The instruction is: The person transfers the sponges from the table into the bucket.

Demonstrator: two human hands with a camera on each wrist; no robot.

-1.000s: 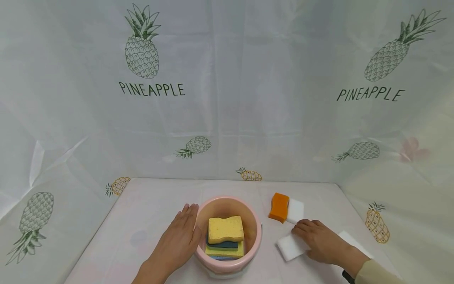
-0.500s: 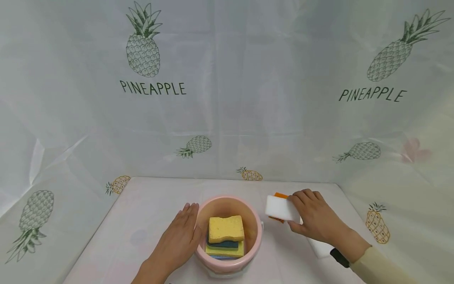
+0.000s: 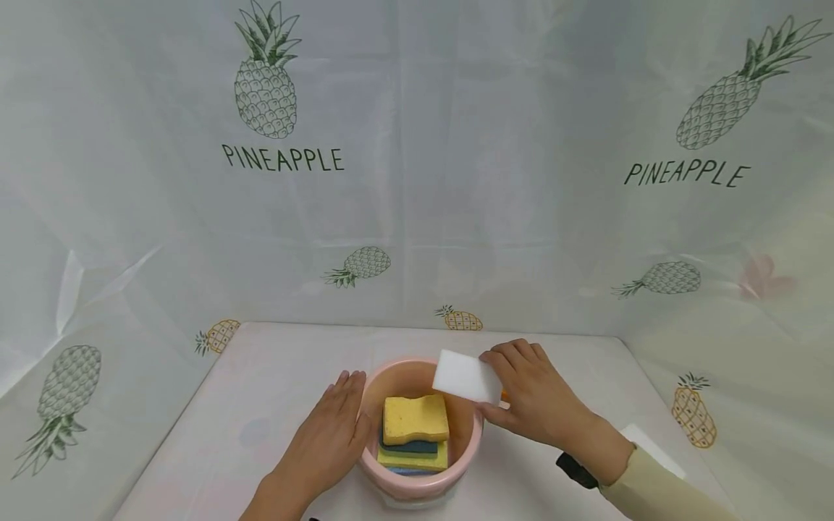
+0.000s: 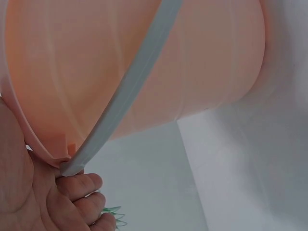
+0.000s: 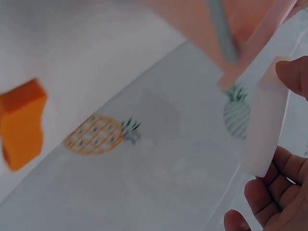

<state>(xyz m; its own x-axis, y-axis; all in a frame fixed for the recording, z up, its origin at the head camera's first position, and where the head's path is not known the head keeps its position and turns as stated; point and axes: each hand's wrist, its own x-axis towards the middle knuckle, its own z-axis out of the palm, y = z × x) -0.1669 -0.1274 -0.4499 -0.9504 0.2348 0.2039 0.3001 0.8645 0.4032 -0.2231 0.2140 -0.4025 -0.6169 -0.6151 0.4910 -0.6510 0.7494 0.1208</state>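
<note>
A pink bucket [image 3: 470, 454] with a pale handle [image 4: 125, 96] stands near the table's front. Inside it sponges lie stacked: a yellow one [image 3: 415, 420] on top, a dark blue one [image 3: 417, 449], another yellow one and a light blue one below. My left hand [image 3: 324, 438] rests against the bucket's left rim, its fingers extended in the head view. In my right hand [image 3: 537, 396] a white sponge [image 3: 464, 376] is pinched between thumb and fingers, over the bucket's right rim. Behind that hand an orange sponge [image 5: 23, 124] lies on the table, mostly hidden in the head view.
Another white sponge [image 3: 651, 447] lies on the table at the right, partly covered by the right forearm. A pale sheet [image 3: 423, 181] with pineapple prints hangs at the back and sides of the table [image 3: 260, 383].
My right hand has gripped the white sponge, lifted it from the table and carried it left to the bucket's rim. My left hand has stayed at the bucket.
</note>
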